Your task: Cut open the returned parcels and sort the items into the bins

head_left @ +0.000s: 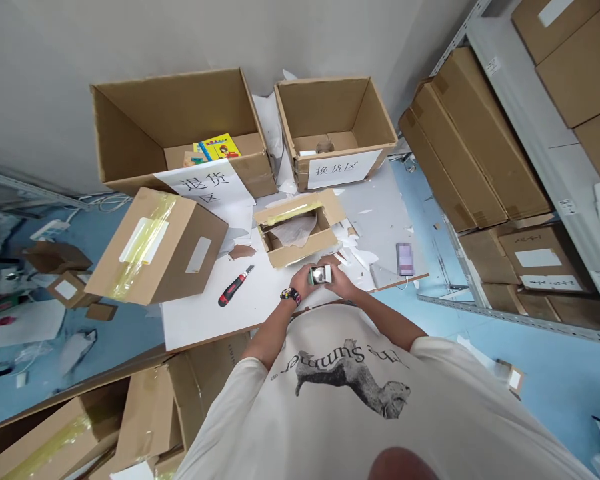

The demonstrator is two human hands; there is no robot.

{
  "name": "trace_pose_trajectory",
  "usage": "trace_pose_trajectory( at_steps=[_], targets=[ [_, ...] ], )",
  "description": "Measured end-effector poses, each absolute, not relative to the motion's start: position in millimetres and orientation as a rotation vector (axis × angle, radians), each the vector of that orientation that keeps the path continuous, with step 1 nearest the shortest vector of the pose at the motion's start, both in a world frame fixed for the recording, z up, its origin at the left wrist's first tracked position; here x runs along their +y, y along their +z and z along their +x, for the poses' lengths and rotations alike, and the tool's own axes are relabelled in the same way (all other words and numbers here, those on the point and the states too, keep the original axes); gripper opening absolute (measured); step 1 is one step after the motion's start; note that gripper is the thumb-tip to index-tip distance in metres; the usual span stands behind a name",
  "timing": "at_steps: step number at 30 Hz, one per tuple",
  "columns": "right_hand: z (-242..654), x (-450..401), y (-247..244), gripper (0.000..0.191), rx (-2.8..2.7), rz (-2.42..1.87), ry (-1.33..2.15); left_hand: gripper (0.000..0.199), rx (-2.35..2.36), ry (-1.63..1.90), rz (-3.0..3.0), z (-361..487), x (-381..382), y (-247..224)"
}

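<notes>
Left hand (300, 281) and right hand (341, 281) pressed together, pinching a small white-and-green box (321, 275) between them above a white board (195, 327), with an opened cardboard carton (300, 245) just ahead of the grip and a red-and-black utility knife (236, 285) to its left.

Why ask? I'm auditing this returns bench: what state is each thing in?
Left hand, holding the small white box
Right hand, holding it too
Utility knife, lying on the white board
Central carton, open, crumpled paper inside
Taped carton, taped shut
Returns-labelled carton, open, yellow book inside
Exchange-labelled carton, open
</notes>
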State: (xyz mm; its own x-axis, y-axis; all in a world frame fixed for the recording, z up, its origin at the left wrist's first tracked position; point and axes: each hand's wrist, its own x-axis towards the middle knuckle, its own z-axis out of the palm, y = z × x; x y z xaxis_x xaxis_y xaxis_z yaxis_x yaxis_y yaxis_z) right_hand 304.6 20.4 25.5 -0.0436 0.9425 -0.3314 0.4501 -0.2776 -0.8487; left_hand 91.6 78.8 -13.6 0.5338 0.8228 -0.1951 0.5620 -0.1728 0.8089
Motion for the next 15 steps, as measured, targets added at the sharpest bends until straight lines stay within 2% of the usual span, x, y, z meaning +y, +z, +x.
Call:
trace_pose_trajectory(
  at_steps=[4, 9, 13, 15],
  targets=[
    [320, 20, 42, 0.060, -1.568, -1.786, 1.228, 0.060, 1.142, 0.234, 1.965, 106, 75, 7],
    [384, 5, 120, 0.057, -1.697, -1.711, 1.127, 0.062, 1.033, 0.241, 2.111, 147, 71, 78],
    [433, 51, 199, 0.089, -1.832, -1.703, 0.778, 0.064, 0.933, 0.459, 2.176, 192, 139, 161],
    [449, 100, 231, 0.095, -1.841, -1.636, 0.533, 0.070, 0.898, 0.624, 2.244, 213, 199, 202]
  ],
)
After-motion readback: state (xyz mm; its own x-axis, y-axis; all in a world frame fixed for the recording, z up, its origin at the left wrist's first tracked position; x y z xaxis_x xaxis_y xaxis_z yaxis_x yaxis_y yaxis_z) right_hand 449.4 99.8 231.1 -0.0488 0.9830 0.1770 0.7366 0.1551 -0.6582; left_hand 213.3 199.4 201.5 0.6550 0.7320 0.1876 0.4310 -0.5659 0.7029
